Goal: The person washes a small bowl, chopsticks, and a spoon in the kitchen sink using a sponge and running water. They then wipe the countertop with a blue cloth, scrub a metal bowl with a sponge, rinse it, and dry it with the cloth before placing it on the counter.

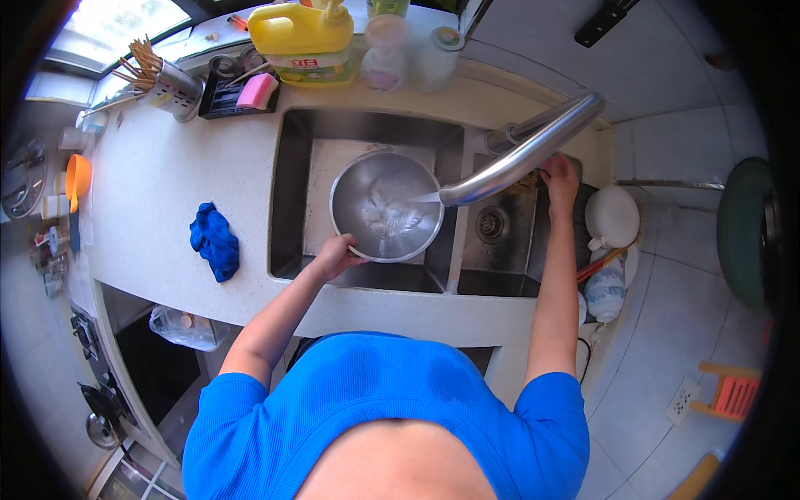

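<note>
A round stainless steel bowl [350, 187] sits in the large left sink basin [287, 196], water in its bottom. From the metal faucet [521, 150] a stream runs into the bowl. My left hand [337, 256] grips the bowl's near left rim, thumb over the edge. My right hand [562, 185] reaches to the far right corner of the small basin [492, 258], just under the faucet's arm. Its fingers are bent, and what they hold or touch there is hidden. Brownish scraps [527, 181] lie close to those fingertips.
A crumpled blue cloth [215, 242] lies on the counter [167, 183] to the left. Behind the sink stand a yellow detergent jug [300, 42], a pink sponge [257, 92] on a black tray and a chopstick holder [173, 90]. White dishes [612, 217] are at the right.
</note>
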A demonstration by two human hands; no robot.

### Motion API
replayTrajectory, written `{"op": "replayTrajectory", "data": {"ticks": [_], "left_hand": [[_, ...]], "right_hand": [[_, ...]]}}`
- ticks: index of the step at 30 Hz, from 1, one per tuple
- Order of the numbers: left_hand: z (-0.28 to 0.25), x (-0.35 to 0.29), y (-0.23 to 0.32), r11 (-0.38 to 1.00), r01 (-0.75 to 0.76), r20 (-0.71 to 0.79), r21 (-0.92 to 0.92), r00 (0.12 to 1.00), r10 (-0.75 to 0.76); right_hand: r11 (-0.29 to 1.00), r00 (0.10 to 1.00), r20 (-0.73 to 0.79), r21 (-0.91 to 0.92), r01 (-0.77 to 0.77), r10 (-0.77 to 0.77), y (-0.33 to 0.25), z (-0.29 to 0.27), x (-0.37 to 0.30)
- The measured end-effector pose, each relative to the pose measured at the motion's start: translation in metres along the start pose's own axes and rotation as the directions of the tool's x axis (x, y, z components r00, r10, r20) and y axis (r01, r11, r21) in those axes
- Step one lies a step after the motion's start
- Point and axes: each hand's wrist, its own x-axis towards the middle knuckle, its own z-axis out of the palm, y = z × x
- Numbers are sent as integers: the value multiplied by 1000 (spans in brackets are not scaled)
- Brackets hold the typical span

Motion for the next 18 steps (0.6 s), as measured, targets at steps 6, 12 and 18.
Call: {"op": "replayTrajectory", "data": {"ticks": [6,12,18], "left_hand": [[-8,2,-5,995,12,0,96,1000,-12],[-2,-5,-5,1000,20,-12,18,1000,-20],[-4,-7,1,1000,10,-1,3,1000,-10]], "right_hand": [[998,999,19,57,-34,33,-1,3,5],[978,995,24,182,-97,95,0,8,9],[971,982,-68,-178,161,-176,12,15,9]]}}
